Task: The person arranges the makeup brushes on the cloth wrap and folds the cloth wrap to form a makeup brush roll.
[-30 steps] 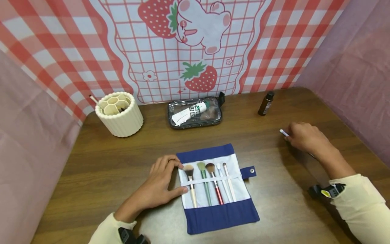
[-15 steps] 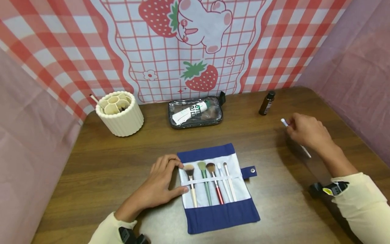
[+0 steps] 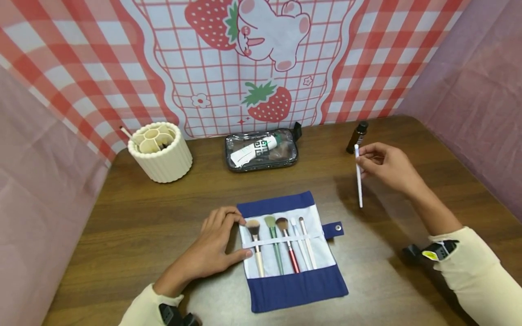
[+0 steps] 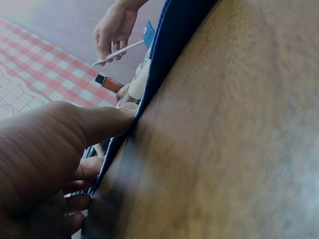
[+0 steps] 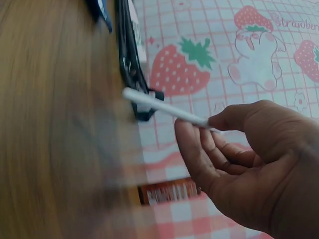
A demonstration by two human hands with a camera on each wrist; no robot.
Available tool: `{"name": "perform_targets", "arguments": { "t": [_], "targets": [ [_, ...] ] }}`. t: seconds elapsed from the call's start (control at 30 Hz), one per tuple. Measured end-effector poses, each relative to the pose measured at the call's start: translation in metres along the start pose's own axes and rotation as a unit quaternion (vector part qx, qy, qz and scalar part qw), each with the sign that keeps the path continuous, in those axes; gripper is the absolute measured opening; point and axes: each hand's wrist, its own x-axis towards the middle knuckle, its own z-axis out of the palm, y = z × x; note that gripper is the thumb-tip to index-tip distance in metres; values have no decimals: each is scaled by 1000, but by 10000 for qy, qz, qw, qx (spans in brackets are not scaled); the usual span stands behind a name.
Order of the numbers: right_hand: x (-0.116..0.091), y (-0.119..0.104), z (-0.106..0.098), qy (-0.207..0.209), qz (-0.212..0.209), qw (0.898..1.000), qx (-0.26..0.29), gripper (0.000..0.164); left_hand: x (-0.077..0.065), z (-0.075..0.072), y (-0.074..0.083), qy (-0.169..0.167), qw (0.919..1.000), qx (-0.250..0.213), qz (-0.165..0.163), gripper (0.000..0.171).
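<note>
A dark blue brush roll (image 3: 299,285) lies spread out on the table, its pale inside holding several makeup brushes under a white elastic band. One has a red handle (image 3: 292,261), another a green handle (image 3: 277,256). My left hand (image 3: 212,246) rests at the roll's left edge, thumb (image 4: 112,122) and fingertips on the cloth. To the right, over the table, my right hand (image 3: 389,167) pinches a slim white makeup brush (image 3: 359,185) between thumb and fingertips near its upper end. The right wrist view shows this brush (image 5: 164,107) sticking out from the fingertips.
A cream ribbed holder (image 3: 163,158) with a divided top stands at the back left. A clear pouch (image 3: 281,156) with a white tube lies at the back middle. Beside my right hand is a small dark bottle (image 3: 355,138). A patterned cloth hangs behind the table.
My right hand has come up and to the left with the white brush, which has swung from slanted to nearly upright in the head view. My left hand and the roll have stayed put.
</note>
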Motion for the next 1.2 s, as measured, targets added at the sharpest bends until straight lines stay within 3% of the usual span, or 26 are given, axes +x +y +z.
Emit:
{"name": "perform_targets", "arguments": {
  "t": [0.1,0.23,0.43,0.63,0.87,1.07,1.2],
  "targets": [
    [4,-4,11,-208,107,9957,899,33,0,0,0,-4,10000,0,-9,62],
    [7,-11,26,-467,228,9858,1599,36,0,1,0,-2,10000,-29,-17,62],
    [5,-19,54,-878,397,9664,2381,36,0,1,-1,9,10000,-61,-10,62],
    [0,-19,75,-1473,351,9484,2786,38,0,0,-1,14,10000,-38,16,62],
    [-10,-21,85,-2338,425,9408,2419,42,0,1,-1,24,10000,-37,21,62],
    [-17,-27,84,-2832,202,9524,1106,34,0,1,-1,0,10000,7,-9,62],
    [-20,-27,82,-3189,-296,9471,222,29,0,2,-2,-3,10000,28,3,62]
  ]
}}
